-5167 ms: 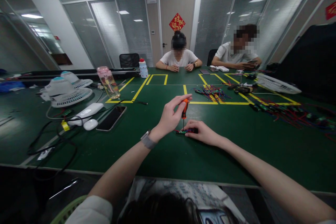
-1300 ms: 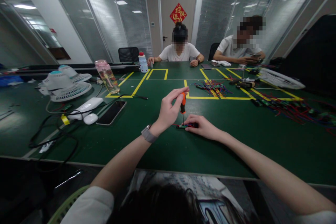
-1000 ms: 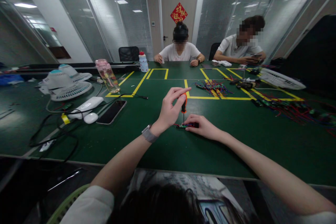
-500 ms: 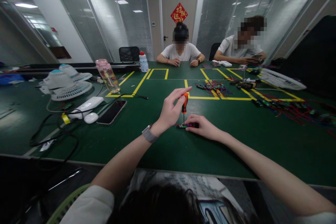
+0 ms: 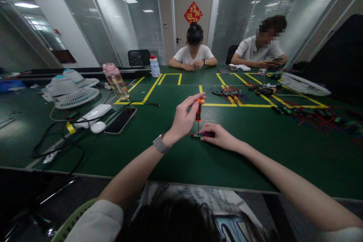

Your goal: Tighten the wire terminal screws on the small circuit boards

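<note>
Against green tabletop (image 5: 170,168), pin narrow green circuit board (image 5: 195,136) with right hand (image 5: 219,137) pinching its end; hold slim-shafted orange-and-black screwdriver (image 5: 199,112) upright in loosely curled left hand (image 5: 183,118).

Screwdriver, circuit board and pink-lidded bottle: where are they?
Screwdriver (image 5: 199,114): head view, on its handle.
Circuit board (image 5: 196,135): head view, on its left part.
Pink-lidded bottle (image 5: 116,82): head view, on its body.
</note>
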Tool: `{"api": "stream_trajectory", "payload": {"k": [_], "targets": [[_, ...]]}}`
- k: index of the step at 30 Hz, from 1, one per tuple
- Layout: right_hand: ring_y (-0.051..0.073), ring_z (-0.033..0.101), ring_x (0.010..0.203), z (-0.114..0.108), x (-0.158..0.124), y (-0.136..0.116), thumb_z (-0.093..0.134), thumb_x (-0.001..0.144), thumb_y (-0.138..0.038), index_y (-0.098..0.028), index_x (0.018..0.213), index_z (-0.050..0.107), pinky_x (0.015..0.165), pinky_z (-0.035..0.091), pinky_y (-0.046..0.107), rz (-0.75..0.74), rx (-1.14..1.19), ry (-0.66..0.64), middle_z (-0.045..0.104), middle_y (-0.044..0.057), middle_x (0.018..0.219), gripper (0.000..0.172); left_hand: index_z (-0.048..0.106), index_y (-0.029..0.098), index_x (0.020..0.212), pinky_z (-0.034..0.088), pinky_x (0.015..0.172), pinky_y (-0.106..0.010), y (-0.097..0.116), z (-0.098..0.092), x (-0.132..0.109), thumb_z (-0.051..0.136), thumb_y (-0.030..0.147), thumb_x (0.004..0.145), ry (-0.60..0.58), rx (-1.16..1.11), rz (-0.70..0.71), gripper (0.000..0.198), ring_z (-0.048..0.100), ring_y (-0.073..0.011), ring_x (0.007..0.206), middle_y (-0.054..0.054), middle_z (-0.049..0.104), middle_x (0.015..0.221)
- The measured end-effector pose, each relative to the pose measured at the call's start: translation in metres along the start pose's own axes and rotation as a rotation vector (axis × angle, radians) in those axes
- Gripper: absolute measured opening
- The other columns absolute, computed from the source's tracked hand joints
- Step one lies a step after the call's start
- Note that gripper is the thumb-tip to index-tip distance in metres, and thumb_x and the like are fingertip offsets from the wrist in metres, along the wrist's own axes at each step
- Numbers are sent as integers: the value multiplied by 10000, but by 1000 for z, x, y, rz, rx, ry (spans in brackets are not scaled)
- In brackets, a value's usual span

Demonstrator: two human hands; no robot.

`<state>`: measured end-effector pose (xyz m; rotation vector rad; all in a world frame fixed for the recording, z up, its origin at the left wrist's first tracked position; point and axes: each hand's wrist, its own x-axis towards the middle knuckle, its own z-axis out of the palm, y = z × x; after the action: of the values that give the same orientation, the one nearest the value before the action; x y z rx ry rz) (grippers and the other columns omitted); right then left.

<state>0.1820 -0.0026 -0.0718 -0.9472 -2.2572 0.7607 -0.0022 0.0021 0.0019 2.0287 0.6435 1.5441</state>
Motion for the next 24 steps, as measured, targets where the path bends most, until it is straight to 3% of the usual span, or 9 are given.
{"api": "stream_trajectory", "payload": {"k": [6, 12, 15, 19, 24], "targets": [[191, 615, 824, -1, 0, -1, 646, 853, -281, -184, 1012, 734, 796, 494, 342, -2, -3, -5, 648, 73, 917, 207, 707, 215, 956, 493, 776, -266, 2, 1, 0, 664, 256, 841, 81, 131, 16, 130, 583, -131, 816, -20, 612, 882], [190, 613, 813, -1, 0, -1, 640, 852, -277, -176, 1010, 736, 785, 493, 333, 5, -3, -4, 643, 71, 903, 210, 645, 229, 1162, 483, 905, -311, 2, 0, -1, 417, 222, 972, 16, 41, 3, 297, 608, -162, 1026, -63, 643, 1117], [197, 615, 829, -1, 0, -1, 643, 849, -275, -175, 1011, 735, 799, 493, 342, 10, 7, -7, 645, 74, 912, 211, 639, 208, 1152, 499, 853, -295, 2, 1, -1, 489, 218, 945, 35, 12, 1, 255, 630, -153, 956, -59, 671, 1059], [200, 614, 830, 0, 0, -1, 646, 844, -262, -170, 1010, 736, 800, 490, 348, 14, 1, -7, 643, 77, 918, 210, 695, 199, 949, 491, 776, -269, 2, 1, 0, 659, 242, 846, 114, 155, 24, 118, 583, -129, 813, -23, 603, 893], [204, 619, 829, 0, 0, -1, 647, 849, -292, -172, 1000, 739, 799, 491, 347, 8, 13, 5, 641, 76, 912, 214, 649, 229, 1136, 470, 909, -300, 3, 0, -1, 445, 217, 960, 30, 121, 42, 270, 590, -152, 1023, -60, 616, 1111]]}}
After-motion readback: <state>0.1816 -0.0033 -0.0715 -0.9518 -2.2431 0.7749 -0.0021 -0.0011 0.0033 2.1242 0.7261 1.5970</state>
